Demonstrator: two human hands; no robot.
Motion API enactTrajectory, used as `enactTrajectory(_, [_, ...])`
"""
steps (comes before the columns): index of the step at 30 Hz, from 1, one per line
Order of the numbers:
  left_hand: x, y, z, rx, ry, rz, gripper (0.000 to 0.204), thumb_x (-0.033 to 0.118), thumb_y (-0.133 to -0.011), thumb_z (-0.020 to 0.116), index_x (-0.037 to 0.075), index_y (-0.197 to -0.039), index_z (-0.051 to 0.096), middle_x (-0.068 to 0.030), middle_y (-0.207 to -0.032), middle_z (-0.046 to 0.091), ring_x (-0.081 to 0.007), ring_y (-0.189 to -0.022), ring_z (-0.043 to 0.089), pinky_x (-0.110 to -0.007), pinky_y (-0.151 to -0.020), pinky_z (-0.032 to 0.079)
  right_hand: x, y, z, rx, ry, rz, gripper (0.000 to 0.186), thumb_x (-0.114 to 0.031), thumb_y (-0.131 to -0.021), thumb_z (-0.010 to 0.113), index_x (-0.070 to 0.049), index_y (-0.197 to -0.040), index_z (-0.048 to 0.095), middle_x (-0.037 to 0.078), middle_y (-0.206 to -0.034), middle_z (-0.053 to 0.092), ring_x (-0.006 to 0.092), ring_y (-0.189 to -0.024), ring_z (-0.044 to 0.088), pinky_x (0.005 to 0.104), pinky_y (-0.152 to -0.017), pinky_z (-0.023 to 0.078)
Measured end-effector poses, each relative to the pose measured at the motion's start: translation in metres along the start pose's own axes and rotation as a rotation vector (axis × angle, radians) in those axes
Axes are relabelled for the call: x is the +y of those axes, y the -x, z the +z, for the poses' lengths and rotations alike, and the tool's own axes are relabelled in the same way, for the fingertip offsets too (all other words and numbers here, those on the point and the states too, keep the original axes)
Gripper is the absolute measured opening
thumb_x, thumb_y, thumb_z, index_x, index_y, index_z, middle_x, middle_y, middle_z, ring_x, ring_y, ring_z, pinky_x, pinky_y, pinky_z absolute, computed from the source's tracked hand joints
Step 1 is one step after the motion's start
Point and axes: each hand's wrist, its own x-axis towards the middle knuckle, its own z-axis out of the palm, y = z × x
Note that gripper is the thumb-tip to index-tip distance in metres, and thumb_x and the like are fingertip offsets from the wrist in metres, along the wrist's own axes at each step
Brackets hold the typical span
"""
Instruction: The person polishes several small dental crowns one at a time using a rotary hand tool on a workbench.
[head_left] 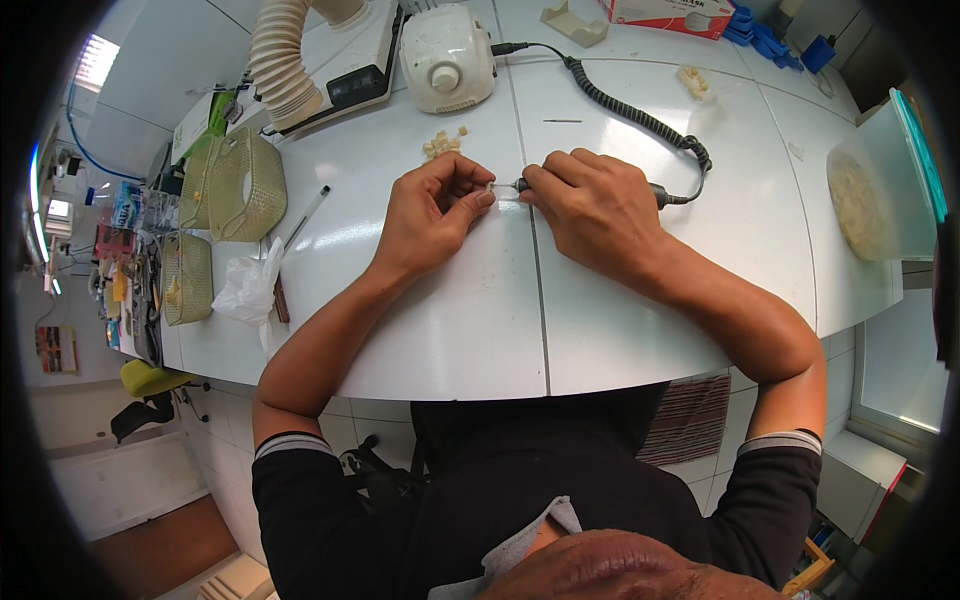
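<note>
My right hand (597, 208) is wrapped round a slim rotary handpiece (659, 196), whose thin metal bit points left toward my other hand. Between the thumb and fingers of my left hand (432, 212) is a small whitish piece (491, 187), close to the bit's tip; whether they touch I cannot tell. A black coiled cord (635, 115) runs from the handpiece to a white control box (447, 62) with a round knob at the back. Just beyond my left hand lie several small cream-coloured pieces (441, 145).
A ribbed hose (277, 60) and yellow mesh baskets (248, 185) stand at the left, near a pen (308, 215) and a crumpled plastic bag (245, 285). A tub with a teal lid (885, 185) is at the right. Another cream cluster (692, 82) lies at the back.
</note>
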Motion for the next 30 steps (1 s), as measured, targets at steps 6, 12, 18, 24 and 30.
enactTrajectory(6, [0.005, 0.0, -0.003, -0.039, 0.003, -0.045, 0.015, 0.001, -0.105, 0.075, -0.003, -0.119, 0.07, -0.0039, -0.106, 0.074, -0.0084, -0.095, 0.068, -0.025, -0.087, 0.058, 0.002, 0.0, -0.006, 0.008, -0.007, -0.001, 0.014, -0.017, -0.096, 0.08, -0.005, -0.092, 0.076, 0.006, -0.085, 0.073, 0.0234, -0.079, 0.072, 0.0377, -0.068, 0.057])
enactTrajectory(12, [0.005, -0.001, -0.004, -0.047, 0.135, -0.056, 0.016, 0.002, -0.107, 0.073, -0.004, -0.121, 0.069, -0.0065, -0.101, 0.075, -0.0098, -0.088, 0.067, -0.026, -0.08, 0.057, 0.004, -0.002, -0.006, 0.06, -0.009, -0.003, 0.014, -0.017, -0.096, 0.081, -0.005, -0.091, 0.076, 0.006, -0.083, 0.071, 0.0224, -0.076, 0.07, 0.0376, -0.067, 0.055])
enactTrajectory(18, [0.005, 0.0, -0.004, -0.046, 0.146, -0.088, 0.016, 0.002, -0.107, 0.073, -0.004, -0.122, 0.068, -0.0068, -0.101, 0.075, -0.0101, -0.087, 0.068, -0.027, -0.08, 0.057, 0.002, -0.003, -0.002, 0.048, -0.009, -0.017, 0.015, -0.018, -0.097, 0.08, -0.004, -0.092, 0.076, 0.006, -0.084, 0.072, 0.022, -0.076, 0.07, 0.0374, -0.067, 0.056])
enactTrajectory(24, [0.006, 0.0, -0.002, -0.05, 0.104, -0.076, 0.016, 0.002, -0.107, 0.074, -0.004, -0.121, 0.068, -0.0059, -0.101, 0.074, -0.0095, -0.087, 0.068, -0.025, -0.079, 0.057, 0.001, -0.001, 0.0, 0.025, 0.025, -0.026, 0.014, -0.018, -0.098, 0.078, -0.004, -0.094, 0.076, 0.006, -0.086, 0.072, 0.0224, -0.079, 0.071, 0.0374, -0.069, 0.056])
enactTrajectory(30, [0.007, -0.001, -0.003, -0.06, 0.103, -0.092, 0.016, 0.004, -0.106, 0.075, -0.003, -0.12, 0.069, -0.0045, -0.099, 0.073, -0.0082, -0.086, 0.067, -0.025, -0.079, 0.057, 0.001, -0.002, 0.001, 0.035, 0.054, -0.04, 0.013, -0.017, -0.097, 0.078, -0.005, -0.095, 0.076, 0.005, -0.09, 0.073, 0.0214, -0.083, 0.072, 0.0372, -0.072, 0.057])
